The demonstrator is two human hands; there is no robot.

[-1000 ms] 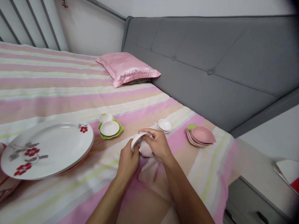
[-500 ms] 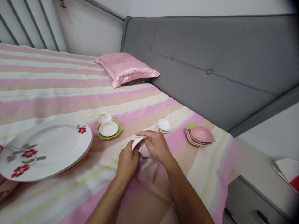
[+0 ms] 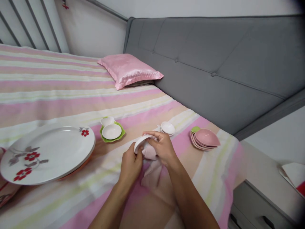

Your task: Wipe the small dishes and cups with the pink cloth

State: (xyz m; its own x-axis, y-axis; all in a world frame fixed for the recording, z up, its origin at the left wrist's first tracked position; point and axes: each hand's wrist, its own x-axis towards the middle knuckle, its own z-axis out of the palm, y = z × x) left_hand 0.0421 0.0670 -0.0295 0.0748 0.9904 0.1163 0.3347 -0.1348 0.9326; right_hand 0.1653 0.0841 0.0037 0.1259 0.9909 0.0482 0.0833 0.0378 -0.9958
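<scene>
1. One small white dish [image 3: 140, 142] is up in both hands over the bed [image 3: 102, 194], tipped on edge, with one pale pink cloth [image 3: 150, 153] bunched against it.
2. Left hand [image 3: 131, 160]: fingers curled nearly closed, gripping the dish's near left side.
3. Right hand [image 3: 162, 147]: fingers bent in, thumb underneath, pinching cloth to the rim; the cloth's tail hangs below.
4. Just behind the right hand, one stack of little white bowls [image 3: 168, 128], exact count hidden.
5. Farther right, one stack of pink dishes [image 3: 206, 138], at least three, near the bed's edge.
6. Left of the hands, one green dish [image 3: 104, 137] with white ware on it; then one flowered plate [image 3: 62, 149], another rim showing beneath.
7. Striped bedspread stretches between plate and hands; the grey headboard [image 3: 190, 70] bounds the far side, a pink pillow [image 3: 130, 68] against it.
</scene>
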